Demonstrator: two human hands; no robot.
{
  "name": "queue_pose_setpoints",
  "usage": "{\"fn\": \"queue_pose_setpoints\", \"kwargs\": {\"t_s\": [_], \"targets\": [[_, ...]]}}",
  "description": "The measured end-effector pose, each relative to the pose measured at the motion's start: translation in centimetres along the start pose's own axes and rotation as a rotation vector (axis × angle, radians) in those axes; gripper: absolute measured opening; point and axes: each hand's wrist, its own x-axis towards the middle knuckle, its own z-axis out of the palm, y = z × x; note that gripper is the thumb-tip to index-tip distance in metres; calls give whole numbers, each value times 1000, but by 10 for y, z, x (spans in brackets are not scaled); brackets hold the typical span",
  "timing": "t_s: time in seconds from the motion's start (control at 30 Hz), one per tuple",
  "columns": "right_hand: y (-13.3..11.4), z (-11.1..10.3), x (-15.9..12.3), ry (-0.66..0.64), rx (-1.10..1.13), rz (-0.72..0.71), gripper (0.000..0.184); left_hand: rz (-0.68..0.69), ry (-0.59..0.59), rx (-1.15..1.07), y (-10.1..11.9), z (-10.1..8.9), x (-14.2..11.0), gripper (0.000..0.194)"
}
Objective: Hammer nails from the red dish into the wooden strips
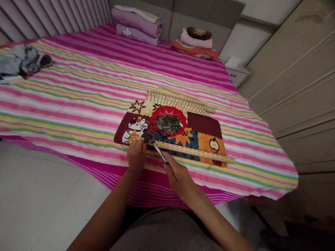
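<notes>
My right hand (176, 172) is wrapped round the handle of a hammer (160, 152). The dark hammer head is over the left end of a long wooden strip (191, 150), beside my left hand. The strip has rows of small dark marks and a few nails at its right end. My left hand (136, 153) is closed at that left end; what its fingers hold, if anything, is hidden. Just beyond the strip, a red scalloped bowl (185, 120) holds many loose nails (169, 123). Under them lies a patterned mat (204, 123) with a cat picture.
Behind the bowl lie wooden strips with many upright nails (180, 101). A striped sheet (78, 94) covers the bed. Crumpled grey clothing (24, 61) lies at the left. Folded purple bedding (137, 26) and a pink pillow stack (196, 42) stand at the headboard. Wardrobe doors (293, 76) line the right.
</notes>
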Motion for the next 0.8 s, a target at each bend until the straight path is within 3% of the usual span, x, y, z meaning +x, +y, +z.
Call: {"fn": "queue_pose_setpoints", "kwargs": {"t_s": [0.23, 0.4, 0.6, 0.7, 0.8], "targets": [[-28, -15, -1, 104, -191, -177, 50, 73, 87, 10, -4, 7, -3, 19], [-18, -13, 2, -53, -263, -75, 49, 64, 74, 44, -4, 7, -3, 22], [-21, -26, -23, 35, -119, -101, 51, 40, 64, 16, -3, 6, -2, 22], [0, -27, -46, 13, -9, -55, 48, 22, 46, 6, -5, 6, -1, 21], [44, -21, -71, -5, 5, 30, 44, 30, 23, -7, -6, 3, -1, 19]]}}
